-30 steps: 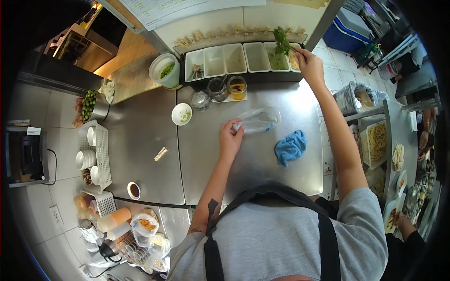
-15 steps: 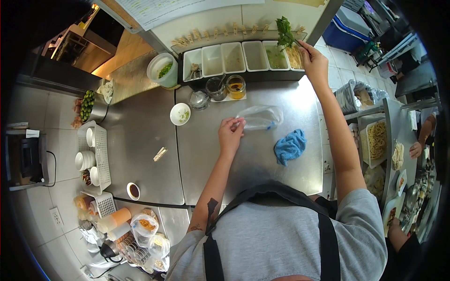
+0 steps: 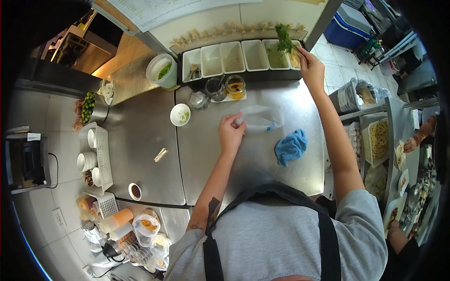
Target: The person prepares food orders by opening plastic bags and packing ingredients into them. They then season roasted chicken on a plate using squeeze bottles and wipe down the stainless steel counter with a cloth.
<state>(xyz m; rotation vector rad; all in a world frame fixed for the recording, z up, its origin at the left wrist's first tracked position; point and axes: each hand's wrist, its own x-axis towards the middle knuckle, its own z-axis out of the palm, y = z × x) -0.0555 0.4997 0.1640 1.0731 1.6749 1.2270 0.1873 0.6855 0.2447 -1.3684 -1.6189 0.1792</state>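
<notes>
My left hand [image 3: 231,129] pinches the open edge of a clear plastic bag [image 3: 262,118] lying on the steel table [image 3: 215,164]. Up at the right, my right hand [image 3: 310,63] grips thin dark tongs [image 3: 296,48] that hold a bunch of green herbs [image 3: 284,38]. The herbs hang over the two rightmost bins of a row; the fifth bin [image 3: 275,57] has a little green in it. A crumpled blue cloth [image 3: 291,147] sits to the right of my left hand.
Jars [image 3: 235,87], a white bowl [image 3: 180,114], clothespins [image 3: 161,155] and a small bowl of dark sauce [image 3: 135,191] stand on the table. A green-filled tub [image 3: 162,70] is at the back left. A co-worker's hand [image 3: 410,144] is by the right shelf.
The herbs rose a little, then came down slightly over the bins with my right hand. My left hand stays at the bag's edge. A co-worker's hand has moved to the noodles at the right.
</notes>
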